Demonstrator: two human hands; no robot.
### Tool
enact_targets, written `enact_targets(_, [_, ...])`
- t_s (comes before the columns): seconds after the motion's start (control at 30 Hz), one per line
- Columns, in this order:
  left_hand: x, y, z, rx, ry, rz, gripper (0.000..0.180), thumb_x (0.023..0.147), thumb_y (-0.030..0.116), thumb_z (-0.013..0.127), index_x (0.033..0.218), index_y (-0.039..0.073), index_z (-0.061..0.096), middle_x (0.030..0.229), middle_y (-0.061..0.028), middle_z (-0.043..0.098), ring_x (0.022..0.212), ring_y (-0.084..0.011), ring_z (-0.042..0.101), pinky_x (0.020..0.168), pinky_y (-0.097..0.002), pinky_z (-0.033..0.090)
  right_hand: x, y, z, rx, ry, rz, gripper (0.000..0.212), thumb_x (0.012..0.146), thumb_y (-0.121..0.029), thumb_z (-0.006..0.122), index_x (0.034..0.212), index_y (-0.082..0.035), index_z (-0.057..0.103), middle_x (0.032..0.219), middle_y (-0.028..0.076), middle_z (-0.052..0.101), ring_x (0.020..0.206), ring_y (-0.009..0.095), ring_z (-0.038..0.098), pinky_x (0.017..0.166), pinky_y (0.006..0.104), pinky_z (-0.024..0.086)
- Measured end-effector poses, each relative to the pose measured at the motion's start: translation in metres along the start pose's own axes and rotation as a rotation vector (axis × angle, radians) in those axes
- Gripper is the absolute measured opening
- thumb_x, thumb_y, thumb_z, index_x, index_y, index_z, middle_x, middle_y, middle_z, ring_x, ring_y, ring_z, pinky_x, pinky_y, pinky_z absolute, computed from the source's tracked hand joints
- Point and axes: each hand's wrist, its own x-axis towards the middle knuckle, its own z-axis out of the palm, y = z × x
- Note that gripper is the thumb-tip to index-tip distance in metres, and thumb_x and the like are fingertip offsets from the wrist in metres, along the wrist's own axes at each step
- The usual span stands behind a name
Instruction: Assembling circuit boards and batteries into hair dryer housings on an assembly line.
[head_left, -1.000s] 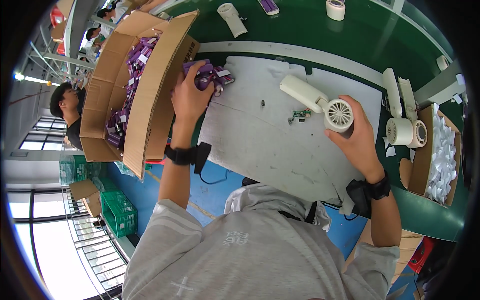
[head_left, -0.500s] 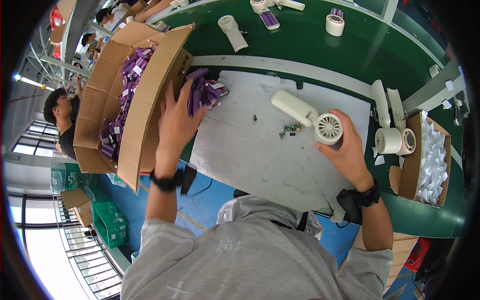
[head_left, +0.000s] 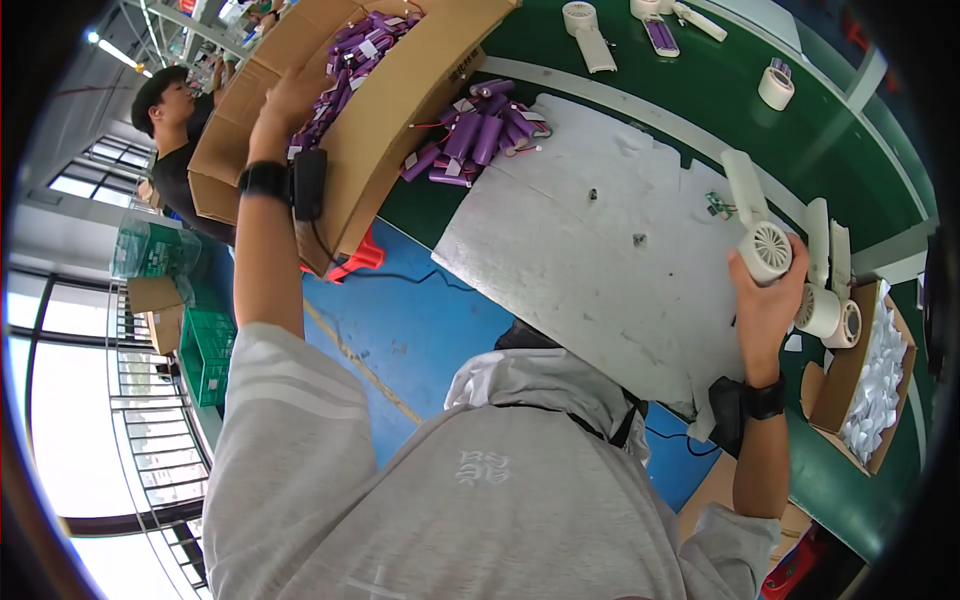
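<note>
My left hand [head_left: 292,98] reaches over the wall of a large cardboard box [head_left: 385,125], beside the purple battery packs [head_left: 352,62] heaped in it. Its fingers are too small and blurred to show a grip. My right hand [head_left: 768,310] is closed round the round head of a cream handheld fan [head_left: 766,250], whose grille faces up and whose handle points away from me. Close to that handle is a small green circuit board [head_left: 718,206]. A loose pile of purple battery packs with wires [head_left: 475,135] lies between the box and the grey-white mat [head_left: 560,240].
Two more fan bodies [head_left: 820,310] lie right of my right hand, next to a small box of white paper pieces [head_left: 872,385]. Further fan parts [head_left: 590,38] lie across the green bench [head_left: 700,90]. Dark bits [head_left: 639,240] dot the mat. A person [head_left: 175,110] is beyond the box.
My left hand has gone from beside the loose battery pile to inside the box. My right hand has carried the fan rightward over the mat. The view has swung left.
</note>
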Motion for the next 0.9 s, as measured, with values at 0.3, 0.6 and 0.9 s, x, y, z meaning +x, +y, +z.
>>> enact_targets(0.3, [0.080, -0.189, 0.229, -0.382, -0.223, -0.222, 0.121, 0.062, 0.086, 0.060, 0.147, 0.004, 0.033, 0.144, -0.0216, 0.040, 0.135, -0.0328, 0.034, 0.112, -0.0427, 0.025, 0.014, -0.019, -0.031, -0.653, 0.269, -0.215, 0.064, 0.068, -0.024, 0.083, 0.122, -0.009, 0.052, 0.106, 0.011, 0.058, 0.096, 0.030, 0.059, 0.087, 0.0401, 0.044])
enact_targets(0.6, [0.016, -0.130, 0.196, -0.869, -0.289, -0.402, 0.105, 0.066, 0.069, 0.075, 0.138, -0.002, 0.045, 0.110, -0.0117, 0.065, 0.093, -0.0215, 0.061, 0.083, -0.0341, 0.048, 0.016, -0.017, -0.043, -0.882, 0.018, -0.090, 0.058, 0.064, -0.028, 0.083, 0.115, -0.014, 0.058, 0.100, 0.008, 0.060, 0.094, 0.032, 0.059, 0.083, 0.0431, 0.042])
enact_targets(0.9, [0.003, -0.134, 0.188, -0.571, -0.180, -0.530, 0.093, 0.072, 0.055, 0.078, 0.139, 0.001, 0.043, 0.115, -0.0149, 0.066, 0.104, -0.0260, 0.062, 0.089, -0.0346, 0.049, 0.057, -0.072, -0.089, -0.825, -0.304, -0.197, 0.055, 0.075, -0.032, 0.077, 0.119, -0.006, 0.057, 0.107, 0.014, 0.062, 0.095, 0.033, 0.061, 0.080, 0.0410, 0.047])
